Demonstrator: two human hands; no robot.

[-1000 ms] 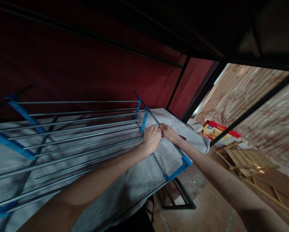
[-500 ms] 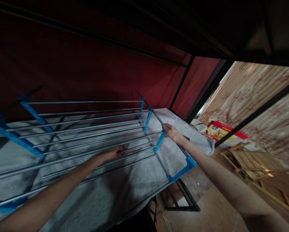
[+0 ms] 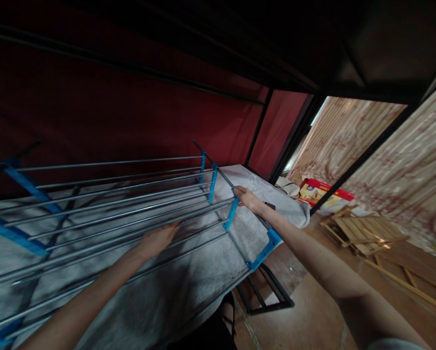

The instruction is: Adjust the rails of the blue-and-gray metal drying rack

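Observation:
A shoe rack of thin metal rods (image 3: 123,212) and blue plastic brackets (image 3: 212,184) lies across a grey blanket. My left hand (image 3: 159,238) is closed on a metal rod in the near middle of the rack, its fingertips partly hidden behind the rod. That rod runs close alongside a thicker one, toward the bracket at my right hand. My right hand (image 3: 247,198) grips the rack's side tube at the top of a blue bracket (image 3: 232,214), where the rods end. Whether the rod's right end sits in the bracket is hidden by my fingers.
The blanket (image 3: 203,272) covers a bed-like surface inside a dark metal frame (image 3: 259,126), with a red cloth (image 3: 130,116) behind. Black bars (image 3: 265,291) jut out at the near edge. On the tiled floor at right are a folded wooden rack (image 3: 363,233) and a red-yellow box (image 3: 325,194).
My left hand has brought the rod up and closer to the thicker rod and the bracket. My right hand keeps its grip on the bracket. The view has shifted slightly right.

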